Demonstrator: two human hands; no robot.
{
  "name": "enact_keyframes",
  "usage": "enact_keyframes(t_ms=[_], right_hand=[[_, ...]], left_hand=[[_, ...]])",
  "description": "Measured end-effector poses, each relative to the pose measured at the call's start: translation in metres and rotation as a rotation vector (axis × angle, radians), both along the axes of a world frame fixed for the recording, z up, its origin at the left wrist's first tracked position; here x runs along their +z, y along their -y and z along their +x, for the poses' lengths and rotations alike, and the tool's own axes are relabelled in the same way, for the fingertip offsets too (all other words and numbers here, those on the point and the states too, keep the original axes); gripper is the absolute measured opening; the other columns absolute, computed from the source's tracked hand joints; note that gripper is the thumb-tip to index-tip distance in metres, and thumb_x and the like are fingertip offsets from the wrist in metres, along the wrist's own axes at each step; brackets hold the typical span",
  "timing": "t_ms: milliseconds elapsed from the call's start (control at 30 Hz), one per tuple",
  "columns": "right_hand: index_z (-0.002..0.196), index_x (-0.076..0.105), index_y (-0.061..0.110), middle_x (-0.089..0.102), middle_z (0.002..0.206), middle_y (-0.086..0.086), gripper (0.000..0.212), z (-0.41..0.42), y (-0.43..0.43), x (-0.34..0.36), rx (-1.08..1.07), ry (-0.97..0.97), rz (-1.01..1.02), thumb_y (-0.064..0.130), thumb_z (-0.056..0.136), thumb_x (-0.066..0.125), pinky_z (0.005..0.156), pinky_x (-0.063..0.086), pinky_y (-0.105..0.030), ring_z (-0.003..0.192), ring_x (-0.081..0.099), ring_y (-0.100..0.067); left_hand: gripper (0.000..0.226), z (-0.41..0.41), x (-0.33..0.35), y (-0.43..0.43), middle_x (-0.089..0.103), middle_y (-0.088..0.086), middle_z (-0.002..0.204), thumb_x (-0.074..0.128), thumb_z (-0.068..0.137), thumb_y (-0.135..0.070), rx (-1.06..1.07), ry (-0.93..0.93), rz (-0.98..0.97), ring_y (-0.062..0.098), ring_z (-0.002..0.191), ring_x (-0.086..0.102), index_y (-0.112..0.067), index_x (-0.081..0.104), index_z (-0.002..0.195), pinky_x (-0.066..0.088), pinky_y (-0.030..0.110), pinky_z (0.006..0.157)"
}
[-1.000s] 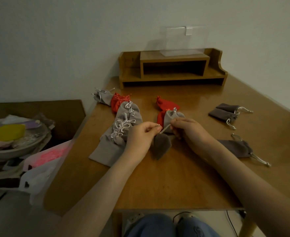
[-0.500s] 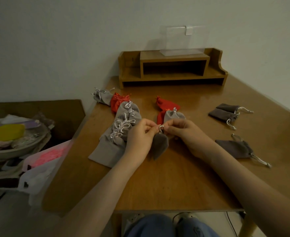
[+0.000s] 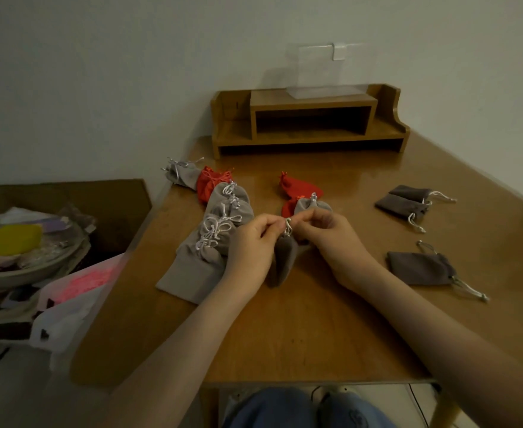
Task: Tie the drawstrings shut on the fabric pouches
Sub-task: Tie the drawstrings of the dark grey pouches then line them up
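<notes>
Working over the brown wooden table, we have our left hand and right hand close together, fingers curled. Between them hangs the small grey velvet fabric pouch, soft, limp and surely light. Both hands pinch its thin white drawstring at the gathered neck; the cord looks slippery, so we should grip close to the fabric.

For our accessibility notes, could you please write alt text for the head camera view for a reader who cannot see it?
A person's left hand and right hand pinch the white drawstring at the neck of a grey pouch at a wooden table. Tied grey and red pouches lie to the left, dark grey pouches with loose cords to the right.
</notes>
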State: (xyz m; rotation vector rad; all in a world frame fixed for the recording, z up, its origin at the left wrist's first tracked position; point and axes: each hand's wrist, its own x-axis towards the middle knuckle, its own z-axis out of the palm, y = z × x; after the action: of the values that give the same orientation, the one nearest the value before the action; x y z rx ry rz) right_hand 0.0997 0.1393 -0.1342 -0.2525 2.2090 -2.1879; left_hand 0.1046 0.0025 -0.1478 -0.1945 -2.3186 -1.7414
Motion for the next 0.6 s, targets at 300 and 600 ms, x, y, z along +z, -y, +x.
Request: enact_keyframes(t_ms=[300,600], right_hand=[[0.085,0.063,0.011,0.061,0.083,-0.009,0.004,0.0009,-0.0027,-0.0013,-0.041,-0.103,0.106,0.01,0.089,0.063,0.064,0.05,-0.022,0.072,0.058,-0.014],[0.093,0.067,0.005,0.063,0.085,0.001,0.014,0.0048,-0.0041,0.0036,0.024,-0.275,0.266,0.0,0.092,0.053,0.069,0.047,-0.01,0.074,0.059,0.005]], left_hand=[[0.01,-0.0013,-0.0013,-0.0008,0.07,-0.003,0.096,0.06,0.092,-0.025,-0.054,0.044,0.07,0.012,0.095,0.065,-0.034,0.066,0.09,0.053,0.034,0.084],[0.008,0.0003,-0.0013,0.0022,0.07,-0.004,0.084,0.059,0.093,-0.021,-0.082,0.073,0.171,0.012,0.083,0.066,-0.022,0.066,0.088,0.047,0.027,0.07]])
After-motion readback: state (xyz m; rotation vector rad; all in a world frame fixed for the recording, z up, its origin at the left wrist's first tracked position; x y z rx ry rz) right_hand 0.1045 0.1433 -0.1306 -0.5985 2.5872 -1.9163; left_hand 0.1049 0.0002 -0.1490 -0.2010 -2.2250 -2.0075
